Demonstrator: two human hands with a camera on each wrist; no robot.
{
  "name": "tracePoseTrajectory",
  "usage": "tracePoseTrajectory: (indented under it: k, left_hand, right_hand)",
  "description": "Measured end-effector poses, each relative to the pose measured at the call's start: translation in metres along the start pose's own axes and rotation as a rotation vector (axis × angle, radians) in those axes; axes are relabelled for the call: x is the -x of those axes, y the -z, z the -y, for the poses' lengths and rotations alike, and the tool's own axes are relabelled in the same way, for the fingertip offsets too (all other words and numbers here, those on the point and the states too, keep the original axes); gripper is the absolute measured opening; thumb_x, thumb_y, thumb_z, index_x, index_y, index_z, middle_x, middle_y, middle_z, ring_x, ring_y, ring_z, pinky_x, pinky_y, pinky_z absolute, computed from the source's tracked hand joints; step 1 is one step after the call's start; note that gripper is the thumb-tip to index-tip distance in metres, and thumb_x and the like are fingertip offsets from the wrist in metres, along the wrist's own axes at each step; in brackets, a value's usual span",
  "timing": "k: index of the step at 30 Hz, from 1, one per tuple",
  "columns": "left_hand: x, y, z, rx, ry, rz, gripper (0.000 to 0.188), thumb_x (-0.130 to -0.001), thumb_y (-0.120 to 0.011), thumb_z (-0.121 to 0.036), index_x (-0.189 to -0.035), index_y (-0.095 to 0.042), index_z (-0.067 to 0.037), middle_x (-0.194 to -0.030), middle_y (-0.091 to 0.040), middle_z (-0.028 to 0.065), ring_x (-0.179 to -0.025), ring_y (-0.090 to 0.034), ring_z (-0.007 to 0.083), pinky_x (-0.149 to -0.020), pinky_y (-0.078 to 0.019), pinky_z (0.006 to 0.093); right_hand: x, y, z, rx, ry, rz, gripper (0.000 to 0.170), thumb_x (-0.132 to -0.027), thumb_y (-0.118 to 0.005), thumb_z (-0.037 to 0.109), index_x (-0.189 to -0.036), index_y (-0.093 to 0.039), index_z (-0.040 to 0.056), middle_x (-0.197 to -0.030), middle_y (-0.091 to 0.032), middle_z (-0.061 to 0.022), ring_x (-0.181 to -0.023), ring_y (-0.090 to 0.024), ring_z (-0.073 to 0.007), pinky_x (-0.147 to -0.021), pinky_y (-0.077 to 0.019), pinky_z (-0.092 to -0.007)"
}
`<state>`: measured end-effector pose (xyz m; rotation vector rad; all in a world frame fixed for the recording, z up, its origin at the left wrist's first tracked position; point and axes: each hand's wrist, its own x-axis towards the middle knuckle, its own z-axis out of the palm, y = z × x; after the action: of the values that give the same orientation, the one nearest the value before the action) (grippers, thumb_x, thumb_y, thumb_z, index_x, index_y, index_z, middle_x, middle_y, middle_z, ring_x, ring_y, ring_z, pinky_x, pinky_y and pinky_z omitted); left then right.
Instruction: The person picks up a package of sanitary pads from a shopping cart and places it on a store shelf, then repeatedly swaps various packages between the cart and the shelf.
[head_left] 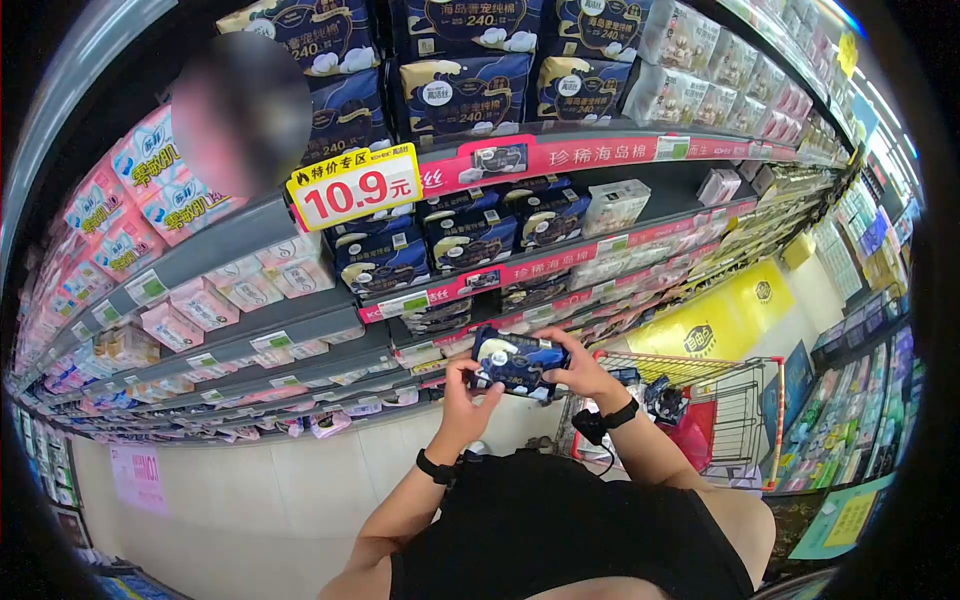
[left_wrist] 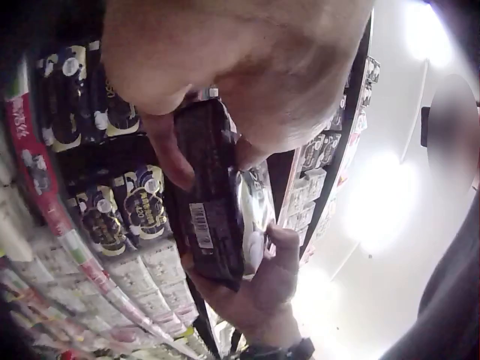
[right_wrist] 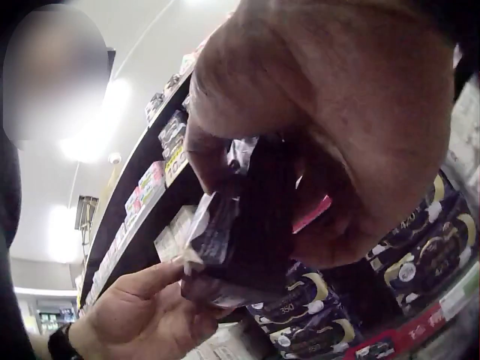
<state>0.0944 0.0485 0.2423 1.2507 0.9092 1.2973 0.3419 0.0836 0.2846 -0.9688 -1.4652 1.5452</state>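
A dark blue pack with white and gold print [head_left: 520,362] is held between both hands in front of the chest. The left hand [head_left: 468,402] grips its left end, thumb on the front face. At the right end, the right hand [head_left: 588,377] pinches it with the thumb in front and fingers behind. In the left wrist view the pack's dark side [left_wrist: 202,217] shows a barcode, with the left hand [left_wrist: 247,67] above and the right hand [left_wrist: 259,296] below. The right wrist view shows the pack [right_wrist: 244,232] between the right hand [right_wrist: 322,112] and the left hand [right_wrist: 150,315].
Shelves of similar dark packs [head_left: 475,240] and pink packs [head_left: 205,303] rise in front. A yellow price sign [head_left: 356,187] juts from the shelf edge. To the right stands a wire shopping cart [head_left: 740,415] holding several items, including a red one.
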Motion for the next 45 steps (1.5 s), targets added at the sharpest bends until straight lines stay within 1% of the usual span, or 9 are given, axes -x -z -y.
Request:
tracePoseTrajectory:
  k: [6,12,14,16,21,25,32,39,45]
  left_hand:
    - [0.007,0.010,0.003,-0.317,-0.162,0.029,0.062,-0.086,-0.077,0.001,-0.131,-0.036,-0.005,-0.130,-0.046,0.0144,-0.121,-0.052,0.0201,-0.100,-0.0485,0.0350]
    - [0.001,-0.003,-0.037,-0.170,-0.296,0.082,0.065,-0.088,-0.079,-0.011,-0.134,-0.034,-0.002,-0.139,-0.049,0.0215,-0.114,-0.061,0.0277,-0.090,-0.0534,0.0371]
    - [-0.004,-0.008,-0.033,-0.053,-0.319,0.102,0.064,-0.088,-0.077,-0.010,-0.135,-0.034,-0.002,-0.135,-0.051,0.0197,-0.111,-0.062,0.0262,-0.087,-0.0535,0.0360]
    - [-0.003,-0.015,-0.040,-0.098,-0.321,0.109,0.053,-0.089,-0.075,-0.009,-0.130,-0.043,-0.003,-0.128,-0.055,0.0168,-0.105,-0.063,0.0238,-0.083,-0.0529,0.0354]
    - [0.010,-0.021,-0.051,-0.428,-0.381,0.319,0.021,-0.089,-0.073,-0.010,-0.106,-0.062,-0.005,-0.110,-0.065,0.0118,-0.094,-0.066,0.0260,-0.081,-0.0532,0.0360]
    - [0.017,-0.021,-0.047,-0.518,-0.421,0.626,0.016,-0.093,-0.069,-0.018,-0.103,-0.064,-0.007,-0.102,-0.066,0.0108,-0.094,-0.065,0.0338,-0.083,-0.0537,0.0413]
    - [0.025,-0.023,-0.044,-0.539,-0.391,0.696,0.012,-0.095,-0.065,-0.015,-0.101,-0.064,-0.005,-0.096,-0.065,0.0125,-0.093,-0.064,0.0345,-0.082,-0.0514,0.0442]
    - [0.029,-0.018,-0.046,-0.468,-0.363,0.673,0.009,-0.094,-0.067,-0.012,-0.097,-0.065,-0.004,-0.092,-0.066,0.0114,-0.089,-0.065,0.0324,-0.077,-0.0512,0.0418]
    - [0.028,-0.013,-0.050,-0.507,-0.399,0.597,0.008,-0.093,-0.068,-0.012,-0.095,-0.065,-0.005,-0.092,-0.066,0.0096,-0.088,-0.066,0.0305,-0.078,-0.0515,0.0402]
  right_hand:
    - [-0.006,-0.015,0.068,0.725,0.011,0.219,0.066,-0.084,-0.082,0.032,-0.136,-0.057,0.0009,-0.121,-0.068,-0.0194,-0.109,-0.068,-0.0289,-0.096,-0.0515,-0.0392]
    - [-0.017,0.011,0.117,0.686,0.307,0.294,0.063,-0.082,-0.085,0.024,-0.134,-0.058,0.0005,-0.119,-0.069,-0.0200,-0.106,-0.069,-0.0307,-0.092,-0.0527,-0.0405]
    - [-0.017,0.018,0.151,0.737,0.293,0.108,0.060,-0.077,-0.077,0.008,-0.133,-0.057,0.0021,-0.128,-0.065,-0.0178,-0.119,-0.063,-0.0333,-0.102,-0.0490,-0.0411]
    - [-0.034,0.033,0.167,0.821,0.653,-0.003,0.070,-0.063,-0.069,-0.006,-0.131,-0.059,0.0059,-0.126,-0.067,-0.0129,-0.120,-0.062,-0.0315,-0.104,-0.0480,-0.0414]
    - [-0.056,0.051,0.177,0.950,0.832,-0.295,0.068,-0.062,-0.074,-0.009,-0.128,-0.064,0.0057,-0.130,-0.067,-0.0113,-0.120,-0.061,-0.0359,-0.102,-0.0492,-0.0438]
    - [-0.076,0.058,0.177,1.187,1.034,-0.304,0.069,-0.062,-0.076,-0.008,-0.128,-0.064,0.0049,-0.130,-0.067,-0.0123,-0.121,-0.061,-0.0366,-0.103,-0.0504,-0.0445]
    - [-0.126,0.067,0.165,1.268,0.953,-0.373,0.064,-0.067,-0.077,-0.003,-0.129,-0.064,0.0053,-0.131,-0.066,-0.0133,-0.125,-0.058,-0.0376,-0.103,-0.0503,-0.0452]
    - [-0.188,0.098,0.157,1.322,0.788,-0.485,0.037,-0.086,-0.070,0.012,-0.122,-0.065,0.0048,-0.121,-0.064,-0.0220,-0.116,-0.059,-0.0421,-0.098,-0.0491,-0.0498]
    - [-0.237,0.152,0.157,1.628,0.773,-0.360,0.034,-0.089,-0.065,0.025,-0.120,-0.065,0.0113,-0.121,-0.066,-0.0192,-0.117,-0.059,-0.0412,-0.100,-0.0464,-0.0520]
